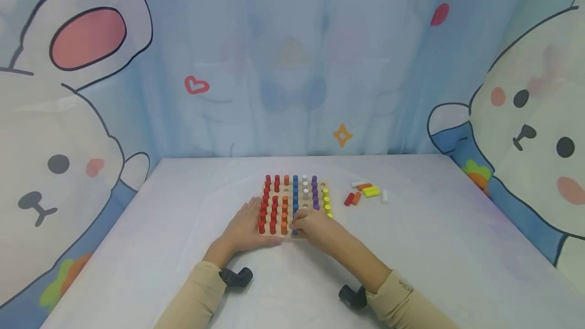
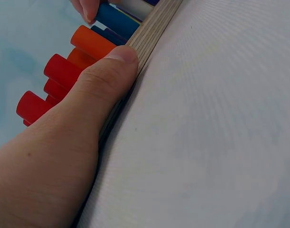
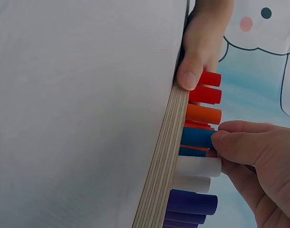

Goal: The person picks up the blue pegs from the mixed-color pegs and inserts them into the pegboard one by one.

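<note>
A wooden pegboard point(image 1: 289, 239) lies on the table, filled with columns of coloured cylindrical pegs. My left hand point(image 1: 247, 227) rests against its near left corner, fingers along the left side and thumb pressed to the layered front edge point(image 2: 140, 50). With thumb and fingertips, my right hand point(image 1: 320, 228) pinches the top of a blue peg point(image 3: 198, 137) standing in the front row. Next to that peg stand an orange peg point(image 3: 203, 114) and a white peg point(image 3: 199, 166). The right hand hides part of the board's near right area in the head view.
Loose pegs lie right of the board: yellow point(image 1: 370, 192), red point(image 1: 349, 199), orange point(image 1: 356, 198) and white point(image 1: 385, 197). A white cloth point(image 1: 192, 197) covers the table. Behind it hangs a printed blue curtain point(image 1: 292, 116).
</note>
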Available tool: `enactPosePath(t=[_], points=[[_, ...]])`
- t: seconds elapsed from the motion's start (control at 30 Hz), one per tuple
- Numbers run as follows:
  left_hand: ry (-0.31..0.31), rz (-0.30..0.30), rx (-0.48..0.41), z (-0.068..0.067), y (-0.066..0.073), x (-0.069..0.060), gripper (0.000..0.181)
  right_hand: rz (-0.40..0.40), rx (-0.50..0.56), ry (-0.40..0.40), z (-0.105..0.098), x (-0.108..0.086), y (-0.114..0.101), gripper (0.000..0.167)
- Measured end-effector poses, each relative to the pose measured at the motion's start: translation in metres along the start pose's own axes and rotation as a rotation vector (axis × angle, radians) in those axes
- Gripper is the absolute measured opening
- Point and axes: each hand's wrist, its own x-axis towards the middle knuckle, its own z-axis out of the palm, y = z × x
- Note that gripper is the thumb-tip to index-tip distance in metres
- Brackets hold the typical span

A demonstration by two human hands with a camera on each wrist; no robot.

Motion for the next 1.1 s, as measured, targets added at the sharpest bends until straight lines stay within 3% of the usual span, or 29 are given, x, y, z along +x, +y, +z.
enactPosePath(t=[0.2, 0.4, 0.63, 0.83, 0.97, 1.1], points=[[-0.020, -0.006, -0.003, -0.003, 0.001, -0.001, 0.125, 0.008, -0.009, -0.021, -0.002, 0.000, -0.004, 0.023], [-0.118, -0.009, 0.007, -0.012, 0.008, 0.000, 0.127, 0.060, -0.036, -0.061, -0.004, 0.002, -0.008, 0.026], [-0.248, -0.099, 0.080, -0.032, 0.023, 0.003, 0.127, 0.040, -0.107, -0.026, -0.008, 0.005, -0.012, 0.030], [-0.350, -0.197, 0.145, -0.051, 0.039, 0.003, 0.113, 0.110, -0.150, -0.039, -0.020, 0.003, -0.007, 0.035], [-0.366, -0.241, 0.148, -0.064, 0.049, 0.002, 0.102, 0.147, -0.163, -0.010, -0.032, -0.001, 0.002, 0.038], [-0.328, -0.265, 0.146, -0.078, 0.057, 0.004, 0.095, 0.179, -0.183, 0.039, -0.048, -0.002, 0.013, 0.039]])
